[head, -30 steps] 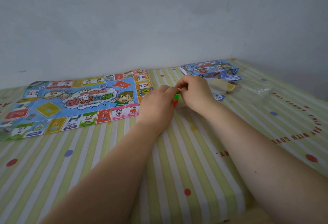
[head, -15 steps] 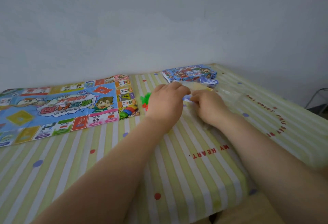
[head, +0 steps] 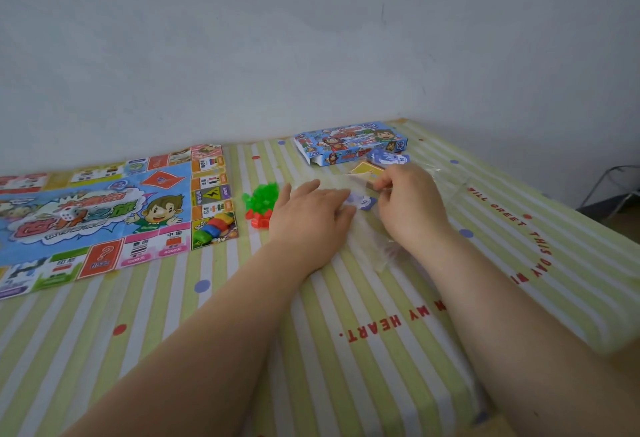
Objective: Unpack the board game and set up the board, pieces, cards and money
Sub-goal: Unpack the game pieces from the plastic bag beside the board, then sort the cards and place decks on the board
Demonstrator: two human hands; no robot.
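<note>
The paper game board (head: 104, 214) lies unfolded at the left, with a white die (head: 68, 214) on its middle and coloured pawns (head: 213, 227) on its near right corner. A heap of green and red plastic houses (head: 260, 201) sits just right of the board. My left hand (head: 311, 214) lies flat with straight fingers on a clear plastic bag (head: 370, 246). My right hand (head: 408, 201) pinches that bag above a purple money note (head: 362, 201). The blue game box (head: 349, 142) lies behind, with a yellow card (head: 365, 169) and more purple notes (head: 388, 157) beside it.
Everything rests on a striped green and white cloth (head: 311, 350) with red lettering. A grey wall (head: 311, 38) closes off the far side. The table's right edge (head: 554, 201) drops to a dark floor with a metal frame (head: 609, 190).
The view has swung right. My hands left the green and red houses in a heap by the board and moved right to the clear bag with the money.
</note>
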